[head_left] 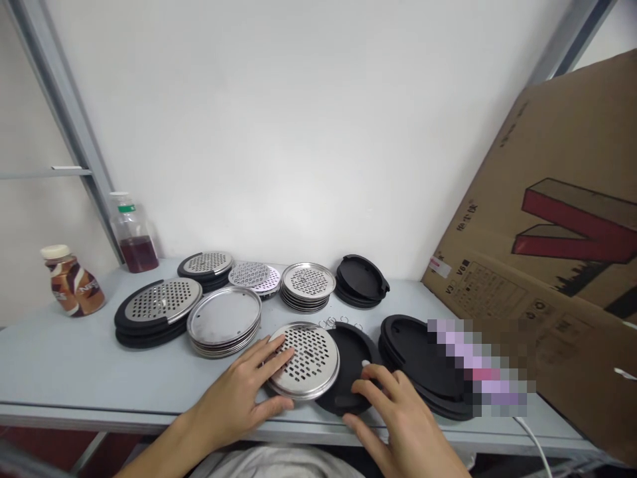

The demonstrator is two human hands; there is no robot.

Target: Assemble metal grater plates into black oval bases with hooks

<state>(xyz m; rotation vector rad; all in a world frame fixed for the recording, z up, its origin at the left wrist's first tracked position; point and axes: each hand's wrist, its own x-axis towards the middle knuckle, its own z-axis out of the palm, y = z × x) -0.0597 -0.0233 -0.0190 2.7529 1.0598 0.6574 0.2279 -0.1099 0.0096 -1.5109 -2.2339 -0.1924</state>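
A round metal grater disc (304, 362), full of small slots, lies in front of me and partly overlaps a black round plastic holder (348, 372). My left hand (243, 385) has its fingers across the disc's left side, with the thumb by its near edge. On the holder's right side, my right hand (393, 405) rests with bent fingers, its thumb near the front rim. The disc covers the holder's left part. Behind it lie several small wire rings (333, 322).
Left of my hands are plain metal discs (226, 318) and grater discs in black holders (162, 302). More grater discs (308, 282) and black holders (361, 279) stand behind. Black holders (411, 345) and a cardboard box (547, 265) are right; bottles (74, 282) stand far left.
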